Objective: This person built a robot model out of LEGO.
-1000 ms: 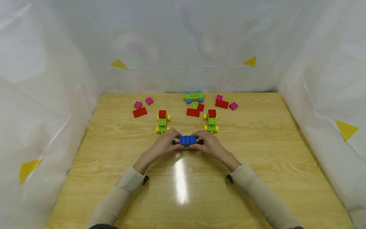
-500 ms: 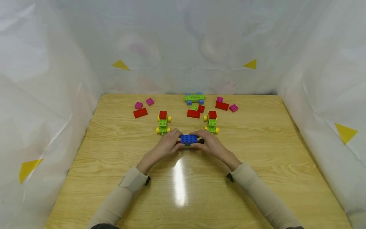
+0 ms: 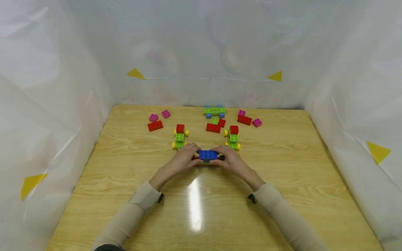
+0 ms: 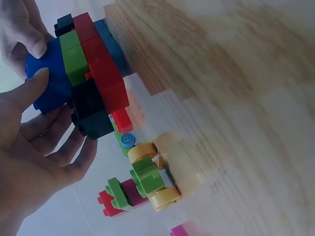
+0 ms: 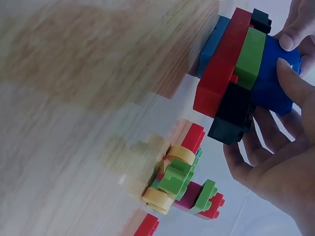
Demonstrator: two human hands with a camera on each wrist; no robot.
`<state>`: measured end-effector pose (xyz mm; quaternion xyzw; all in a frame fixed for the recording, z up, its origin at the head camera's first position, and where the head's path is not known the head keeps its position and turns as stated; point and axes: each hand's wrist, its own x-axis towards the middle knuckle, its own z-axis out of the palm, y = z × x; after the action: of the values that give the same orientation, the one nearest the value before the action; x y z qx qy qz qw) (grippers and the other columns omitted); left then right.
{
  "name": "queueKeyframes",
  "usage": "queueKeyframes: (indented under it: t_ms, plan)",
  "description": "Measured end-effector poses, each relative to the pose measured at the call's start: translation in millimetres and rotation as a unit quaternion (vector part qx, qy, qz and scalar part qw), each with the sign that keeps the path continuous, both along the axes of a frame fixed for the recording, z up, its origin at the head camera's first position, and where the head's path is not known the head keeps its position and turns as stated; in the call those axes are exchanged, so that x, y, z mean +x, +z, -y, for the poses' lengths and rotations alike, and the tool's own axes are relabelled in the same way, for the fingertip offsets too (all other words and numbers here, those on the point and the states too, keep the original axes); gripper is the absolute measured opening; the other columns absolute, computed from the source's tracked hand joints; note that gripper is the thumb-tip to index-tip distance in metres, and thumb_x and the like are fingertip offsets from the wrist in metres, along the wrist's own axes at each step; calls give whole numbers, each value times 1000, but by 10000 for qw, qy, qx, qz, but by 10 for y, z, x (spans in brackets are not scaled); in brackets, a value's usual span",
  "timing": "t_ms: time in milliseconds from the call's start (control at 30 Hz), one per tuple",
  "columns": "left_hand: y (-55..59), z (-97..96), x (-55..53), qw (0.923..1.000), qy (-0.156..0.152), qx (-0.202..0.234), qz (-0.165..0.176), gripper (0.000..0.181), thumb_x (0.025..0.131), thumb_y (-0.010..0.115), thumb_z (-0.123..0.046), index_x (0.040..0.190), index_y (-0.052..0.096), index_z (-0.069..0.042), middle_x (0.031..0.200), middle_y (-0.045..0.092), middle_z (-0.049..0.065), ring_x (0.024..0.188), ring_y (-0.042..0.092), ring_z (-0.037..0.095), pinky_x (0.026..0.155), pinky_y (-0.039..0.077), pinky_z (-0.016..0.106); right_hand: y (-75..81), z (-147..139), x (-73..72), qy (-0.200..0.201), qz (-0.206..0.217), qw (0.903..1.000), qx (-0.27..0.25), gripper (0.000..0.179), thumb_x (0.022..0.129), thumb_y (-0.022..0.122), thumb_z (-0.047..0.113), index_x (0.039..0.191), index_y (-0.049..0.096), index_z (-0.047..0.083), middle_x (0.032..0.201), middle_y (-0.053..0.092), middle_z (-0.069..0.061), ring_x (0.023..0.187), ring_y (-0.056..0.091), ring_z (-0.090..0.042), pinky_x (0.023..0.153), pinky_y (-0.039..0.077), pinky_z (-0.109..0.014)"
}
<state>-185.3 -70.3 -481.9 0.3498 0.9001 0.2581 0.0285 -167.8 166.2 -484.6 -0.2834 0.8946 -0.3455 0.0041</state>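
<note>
A blue brick [image 3: 208, 156] tops a small stack standing on the table in front of the person. My left hand [image 3: 185, 157] pinches its left end between thumb and fingers, and my right hand [image 3: 231, 158] grips the right end likewise. Under it, the left wrist view shows a green brick [image 4: 74, 59], then a long red brick [image 4: 103, 73] with a lighter blue piece [image 4: 110, 46] at the bottom. A black brick [image 5: 230, 113] sits at the near end in the right wrist view, with another black brick [image 5: 261, 21] at the far end.
Two brick cars with yellow wheels, a left car [image 3: 180, 137] and a right car [image 3: 233, 138], stand just beyond the hands. Behind are a green car base [image 3: 214, 111] with blue wheels and loose bricks, such as a red brick [image 3: 155, 126] and a pink brick [image 3: 257, 122].
The head view has tilted, so the scene sits slightly lower in it. Both hands stay on the blue brick; the left fingers cover more of the left black brick than a second ago.
</note>
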Motion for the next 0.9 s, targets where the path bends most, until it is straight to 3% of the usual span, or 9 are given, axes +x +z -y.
queueKeyframes:
  t_ms: [333,600,900]
  plan:
    - [-55,-5,-11,9979,55,448,462,34,90,69,-23,118,60,-5,109,58,5,99,54,19,88,46,35,-29,-5,17,-97,54,9999,-54,39,88,71,29,121,64,10,106,63,-4,93,59,-17,83,52,-37]
    - [-69,-3,-3,9980,3,564,291,36,91,68,-24,119,59,-4,111,58,7,100,55,22,88,47,36,-12,8,22,-178,89,9998,-44,40,88,71,30,121,64,9,107,64,-5,93,60,-20,83,52,-39]
    - [-70,-13,9,9982,66,502,333,38,91,68,-23,120,58,-3,112,58,8,102,56,24,89,47,38,-27,8,27,-230,169,9996,-14,42,87,71,32,122,64,9,109,64,-6,95,60,-19,83,52,-39]
